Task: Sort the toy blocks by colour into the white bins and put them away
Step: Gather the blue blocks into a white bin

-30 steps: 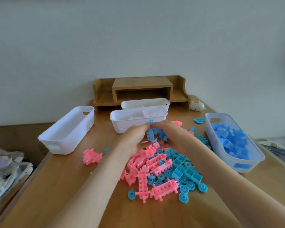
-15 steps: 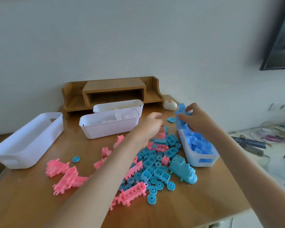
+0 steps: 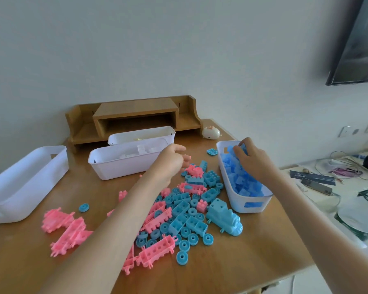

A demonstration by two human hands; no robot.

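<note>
While the right hand [image 3: 252, 164] grasps blue blocks [image 3: 240, 183] in the bin [image 3: 235, 203] at the table's [image 3: 253, 262] right edge, the left hand's [image 3: 170, 162] grip cannot be told.

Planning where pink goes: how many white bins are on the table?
4 white bins: left bin, middle bin, back bin right behind it, right bin holding blue blocks. None looks hidden.
</note>
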